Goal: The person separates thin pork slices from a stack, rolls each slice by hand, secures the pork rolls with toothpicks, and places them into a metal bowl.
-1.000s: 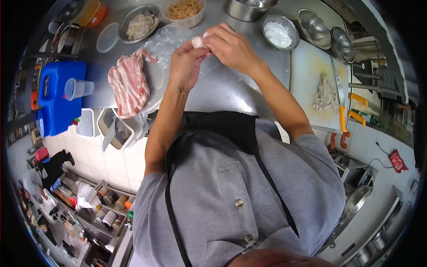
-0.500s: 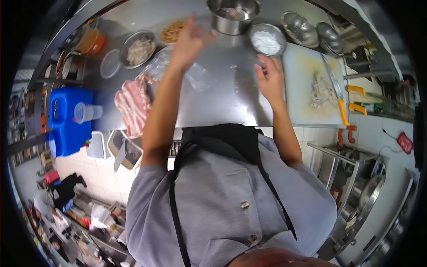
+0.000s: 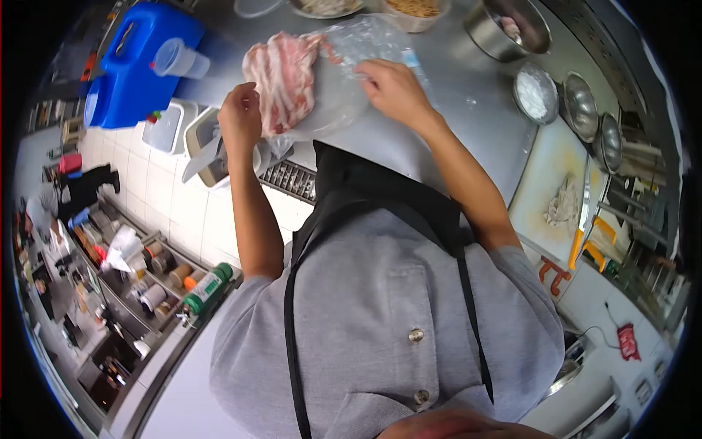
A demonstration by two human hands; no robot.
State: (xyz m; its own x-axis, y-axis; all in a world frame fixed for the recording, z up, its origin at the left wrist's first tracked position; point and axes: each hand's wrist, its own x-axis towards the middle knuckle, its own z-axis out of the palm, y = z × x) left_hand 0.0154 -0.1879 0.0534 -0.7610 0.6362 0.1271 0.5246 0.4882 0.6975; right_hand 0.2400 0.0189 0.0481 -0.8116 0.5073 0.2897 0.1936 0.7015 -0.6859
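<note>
A slab of raw, streaky pork belly (image 3: 281, 82) lies on the steel table, partly on a clear plastic bag (image 3: 344, 91). My left hand (image 3: 240, 117) is at the meat's left edge, its fingers loosely bent and apart, with nothing visible in them. Over the bag, to the right of the meat, is my right hand (image 3: 395, 89). Its fingers reach left and curve down, the thumb stands apart, and I see nothing held. Whether the fingertips touch the bag I cannot tell.
A blue jerrycan (image 3: 139, 66) and a clear plastic cup (image 3: 180, 58) stand left. Along the back are a steel pot (image 3: 504, 44) and a bowl of white powder (image 3: 536, 94). A cutting board (image 3: 545, 175) at right holds a cloth (image 3: 563, 201) and a yellow-handled knife (image 3: 578, 245).
The view has turned and shifted toward the left of the table. My right hand has left the white-powder bowl for the bag; my left hand has come down beside the pork.
</note>
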